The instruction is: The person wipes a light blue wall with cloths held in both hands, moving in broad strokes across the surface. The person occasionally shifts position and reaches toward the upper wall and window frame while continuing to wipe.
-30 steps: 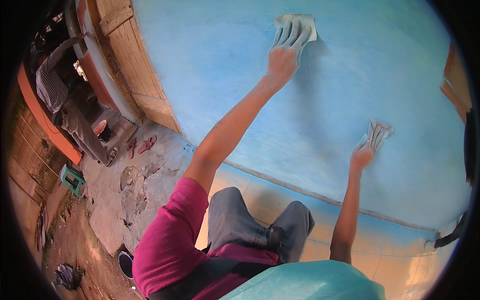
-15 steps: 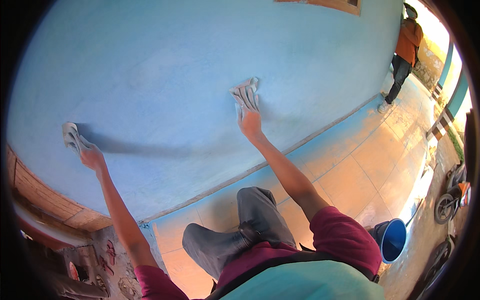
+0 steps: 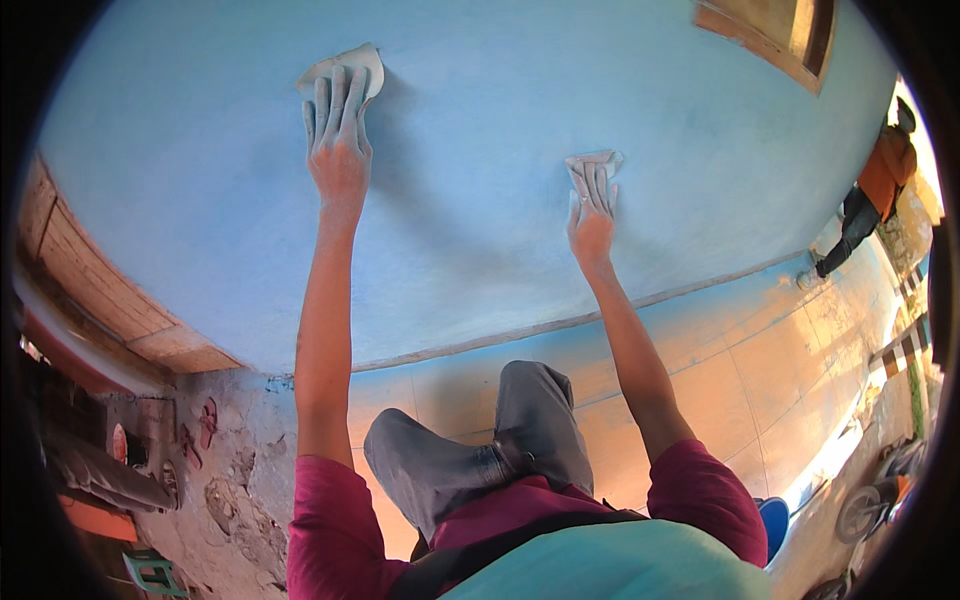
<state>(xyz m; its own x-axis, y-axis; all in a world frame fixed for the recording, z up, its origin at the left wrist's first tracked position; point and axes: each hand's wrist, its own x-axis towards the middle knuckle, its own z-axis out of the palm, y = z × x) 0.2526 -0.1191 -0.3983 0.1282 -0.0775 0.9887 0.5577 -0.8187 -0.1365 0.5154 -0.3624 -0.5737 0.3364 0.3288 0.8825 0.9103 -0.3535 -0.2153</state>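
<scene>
Both my arms reach up to a pale blue wall (image 3: 470,120), dust whitening the fingers. My left hand (image 3: 338,140) presses a cream sheet of sandpaper (image 3: 345,64) flat against the wall, its fingers laid over the sheet and the upper edge showing beyond them. Lower and to the right, my right hand (image 3: 593,215) holds a smaller, folded-looking piece of sandpaper (image 3: 600,158) to the same wall. The fingers hide part of each sheet.
A wooden window frame (image 3: 770,45) is at upper right, wooden boards (image 3: 100,280) at left. Orange tiles (image 3: 690,400) run along the wall's foot. Beside my right sleeve stands a blue bucket (image 3: 774,525). A person in orange (image 3: 880,180) stands far right; sandals (image 3: 207,422) lie at lower left.
My left hand has swept up and right across the wall with its sandpaper. My right hand sits further right in the picture; the view has also turned.
</scene>
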